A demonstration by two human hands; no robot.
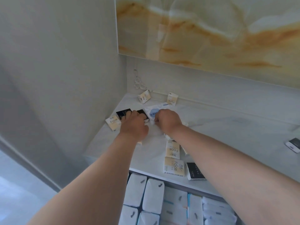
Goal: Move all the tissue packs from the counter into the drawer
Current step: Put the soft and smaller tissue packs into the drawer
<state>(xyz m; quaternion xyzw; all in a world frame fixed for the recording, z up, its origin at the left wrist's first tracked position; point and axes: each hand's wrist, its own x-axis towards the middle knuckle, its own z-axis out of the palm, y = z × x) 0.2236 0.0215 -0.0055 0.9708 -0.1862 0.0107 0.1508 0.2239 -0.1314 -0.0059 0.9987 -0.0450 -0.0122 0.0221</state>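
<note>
Well, both arms reach out over the white counter (227,127) toward its back left corner. The left hand (133,122) lies with its fingers spread and fairly straight across two black packs (123,113) that sit side by side near the wall; it touches them from above without closing round them. Just beside it, the right hand (168,120) has its fingers curled and pinches the near edge of a white-and-blue pack (153,112), which lies flat on the counter.

Cream packs (172,149) are scattered about: two at the back edge, one left of the black packs, and two end to end near the front edge, between the forearms. One more black pack (195,171) lies at the front edge, partly under the right forearm, and another dark pack (293,145) lies well apart at far right.

Below the counter's front edge the drawer (127,185) stands open, packed with rows of white packs (136,190).
</note>
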